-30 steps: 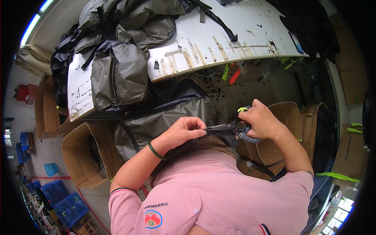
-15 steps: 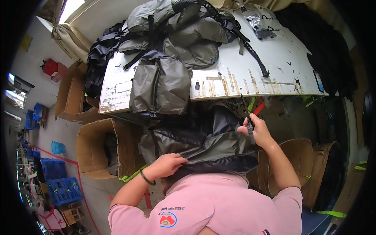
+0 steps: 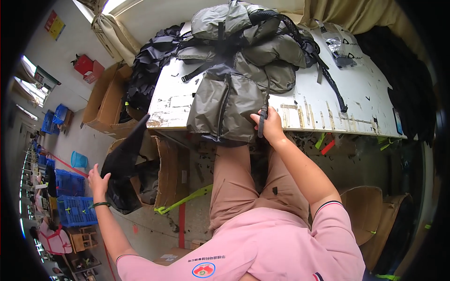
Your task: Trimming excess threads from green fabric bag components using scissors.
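Note:
My left hand [image 3: 99, 183] is stretched out to the left with its fingers spread. Just beside it, dark bag fabric [image 3: 123, 157] hangs over the near side of a cardboard box [image 3: 169, 168], one corner sticking up; no fingers are closed on it. My right hand [image 3: 272, 125] grips a pair of scissors [image 3: 261, 122] at the table's front edge, blades pointing away from me. These blades lie close to the right side of a grey-green bag piece with a dark zipper [image 3: 206, 105], which drapes over the edge.
More grey-green bags with black straps [image 3: 276, 49] are piled on the white table [image 3: 304, 105]. Black fabric [image 3: 398, 84] covers its right end, near a clear plastic bag [image 3: 337, 47]. Another carton [image 3: 361, 210] stands at the lower right. Blue crates [image 3: 77, 210] are on the left.
The grey and black bag has left my lap, and dark fabric is now at the box on the left. My left hand has swung out left and opened; the scissors have shifted left in view.

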The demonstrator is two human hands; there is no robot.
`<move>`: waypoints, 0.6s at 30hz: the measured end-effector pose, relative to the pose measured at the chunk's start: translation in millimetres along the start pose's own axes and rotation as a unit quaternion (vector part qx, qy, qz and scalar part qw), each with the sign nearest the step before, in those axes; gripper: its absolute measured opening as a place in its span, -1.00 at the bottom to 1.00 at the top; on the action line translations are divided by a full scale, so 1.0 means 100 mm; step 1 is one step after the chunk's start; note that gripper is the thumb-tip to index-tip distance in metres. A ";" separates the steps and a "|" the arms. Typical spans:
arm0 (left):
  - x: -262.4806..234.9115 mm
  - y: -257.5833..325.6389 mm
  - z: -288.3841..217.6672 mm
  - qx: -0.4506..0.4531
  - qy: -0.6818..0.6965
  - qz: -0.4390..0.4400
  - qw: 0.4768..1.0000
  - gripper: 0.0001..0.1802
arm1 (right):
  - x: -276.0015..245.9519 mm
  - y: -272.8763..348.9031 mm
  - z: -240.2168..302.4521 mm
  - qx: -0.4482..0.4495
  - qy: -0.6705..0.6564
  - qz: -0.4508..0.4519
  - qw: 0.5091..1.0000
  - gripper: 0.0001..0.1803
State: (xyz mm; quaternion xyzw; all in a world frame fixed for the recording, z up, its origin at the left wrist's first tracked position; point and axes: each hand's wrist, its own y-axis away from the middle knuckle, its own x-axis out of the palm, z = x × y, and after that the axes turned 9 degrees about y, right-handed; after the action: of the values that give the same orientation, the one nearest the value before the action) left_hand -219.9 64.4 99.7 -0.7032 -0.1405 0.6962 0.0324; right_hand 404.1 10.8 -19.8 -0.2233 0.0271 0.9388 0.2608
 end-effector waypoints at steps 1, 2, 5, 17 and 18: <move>0.13 0.05 -0.13 0.047 0.103 0.022 0.993 -0.34 | -0.02 0.01 0.14 0.042 -0.065 0.030 0.997 -0.61; 0.36 0.08 -0.28 0.095 0.207 0.042 0.973 -0.30 | -0.06 0.03 0.29 0.084 -0.127 0.060 0.987 -0.62; 0.71 0.28 -1.67 0.275 0.324 0.043 0.904 -0.26 | -0.37 0.14 0.50 0.068 -0.152 0.075 0.983 -0.65; 1.01 1.28 -3.82 0.325 0.531 0.046 0.781 -0.81 | -1.70 0.82 0.66 0.067 -0.191 0.025 0.979 -0.69; 1.21 1.50 -3.87 0.152 0.671 0.268 0.674 -0.69 | -1.73 0.88 0.65 0.064 -0.198 0.025 0.978 -0.69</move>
State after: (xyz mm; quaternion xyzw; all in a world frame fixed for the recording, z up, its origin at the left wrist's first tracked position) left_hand 184.0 7.7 -43.4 -0.9741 0.2213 0.0272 0.0367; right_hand 465.9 -136.4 107.4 -0.0152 0.0407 0.9669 0.2516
